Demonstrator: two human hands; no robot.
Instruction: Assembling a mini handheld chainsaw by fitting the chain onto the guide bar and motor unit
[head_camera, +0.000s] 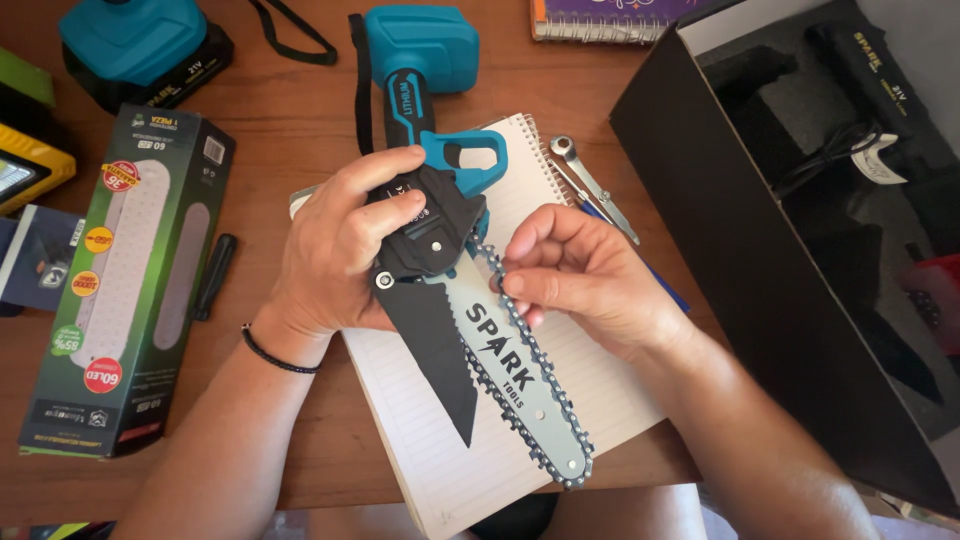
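Lined notepad (420, 440) laid on counter (290, 120), under both hands. Cordless mini chainsaw (440, 250), teal and black, held above notepad, bar pointed toward camera. Left hand (335, 250) wrapped around black motor housing, fingers (385, 215) closed on it. Right hand (590, 275) fingers (535, 285) pinched on saw chain (540, 375) at bar's right edge. Wrench (590, 180) beyond right fingers. Green carton (125, 290) left of left fingers.

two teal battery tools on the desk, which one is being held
The mini chainsaw lying over the notepad: the left hand grips its black body and the right hand pinches its chain. The other teal tool, top left, lies untouched.
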